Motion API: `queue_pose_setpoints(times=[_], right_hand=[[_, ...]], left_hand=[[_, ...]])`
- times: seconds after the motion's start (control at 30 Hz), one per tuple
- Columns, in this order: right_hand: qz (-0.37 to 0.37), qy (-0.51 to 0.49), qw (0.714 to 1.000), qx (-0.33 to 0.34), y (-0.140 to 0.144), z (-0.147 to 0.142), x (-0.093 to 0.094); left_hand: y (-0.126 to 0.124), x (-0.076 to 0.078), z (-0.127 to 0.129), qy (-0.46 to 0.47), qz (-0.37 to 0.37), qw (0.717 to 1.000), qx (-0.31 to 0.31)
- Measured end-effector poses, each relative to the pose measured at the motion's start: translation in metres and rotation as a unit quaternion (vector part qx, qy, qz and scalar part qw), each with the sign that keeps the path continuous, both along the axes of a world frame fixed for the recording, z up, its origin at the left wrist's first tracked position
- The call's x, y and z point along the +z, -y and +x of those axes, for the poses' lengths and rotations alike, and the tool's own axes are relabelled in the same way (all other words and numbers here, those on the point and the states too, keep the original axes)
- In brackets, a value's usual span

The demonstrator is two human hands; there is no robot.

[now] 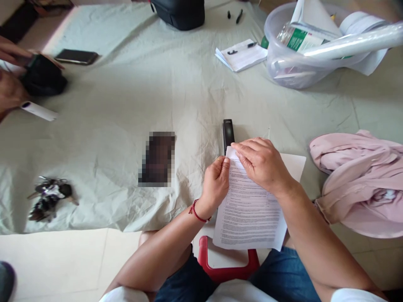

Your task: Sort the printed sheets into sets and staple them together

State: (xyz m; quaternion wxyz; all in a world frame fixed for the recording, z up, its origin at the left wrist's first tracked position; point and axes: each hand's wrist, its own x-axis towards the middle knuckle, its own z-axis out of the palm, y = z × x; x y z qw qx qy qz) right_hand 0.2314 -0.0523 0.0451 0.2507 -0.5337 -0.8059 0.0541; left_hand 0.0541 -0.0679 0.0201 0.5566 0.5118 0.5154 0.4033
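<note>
A printed sheet of paper (252, 214) hangs tilted over the table's front edge, covered in small lines of text. My left hand (215, 180) pinches its left edge close to the top corner, thumb on the printed side. Across the top edge lies my right hand (260, 161), its fingers closed together on the paper by the same corner. Another white sheet (294, 163) shows from under my right wrist. Just beyond my fingertips is a black stapler (228, 132), its near end hidden behind the paper and hand.
A pixelated dark rectangle (157, 159) and keys (52, 195) lie to the left. Pink cloth (362, 176) is at right. Behind stand a full plastic basket (299, 79), a notepad (242, 56) and a black case (181, 12). Another person's hands (11, 86) hold something black near a phone (77, 56).
</note>
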Motion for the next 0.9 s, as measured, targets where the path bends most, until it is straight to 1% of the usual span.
queue_pose_setpoints(times=[0.07, 0.17, 0.27, 0.4, 0.47, 0.53, 0.67, 0.77, 0.9], right_hand=[[-0.002, -0.009, 1.000, 0.001, 0.000, 0.000, 0.000], [0.015, -0.023, 1.000, -0.011, 0.001, -0.003, -0.001], [0.018, -0.017, 1.000, -0.011, 0.002, -0.004, 0.001], [0.003, -0.023, 1.000, -0.012, -0.001, 0.011, 0.007], [-0.030, -0.042, 0.999, -0.013, -0.004, 0.025, 0.011], [-0.098, -0.067, 0.993, -0.013, -0.007, 0.041, 0.016], [-0.211, -0.081, 0.973, -0.038, -0.011, 0.068, 0.021], [-0.265, -0.094, 0.957, -0.070, -0.011, 0.083, 0.022], [-0.324, -0.170, 0.924, -0.111, -0.008, 0.097, 0.022]], left_hand=[[0.000, -0.001, 0.000, 0.002, -0.005, 1.000, 0.004], [-0.001, -0.002, 0.001, 0.012, -0.014, 1.000, 0.008], [-0.001, -0.001, 0.001, 0.020, -0.018, 1.000, 0.006], [-0.001, 0.004, -0.001, 0.006, 0.005, 1.000, 0.000], [-0.001, 0.006, -0.003, -0.001, 0.018, 1.000, 0.007], [-0.003, 0.007, -0.006, -0.003, 0.018, 1.000, 0.017], [-0.006, 0.004, -0.010, 0.016, -0.035, 0.999, 0.039], [-0.008, 0.003, -0.014, 0.024, -0.060, 0.996, 0.055], [-0.010, 0.000, -0.019, 0.061, -0.084, 0.993, 0.057]])
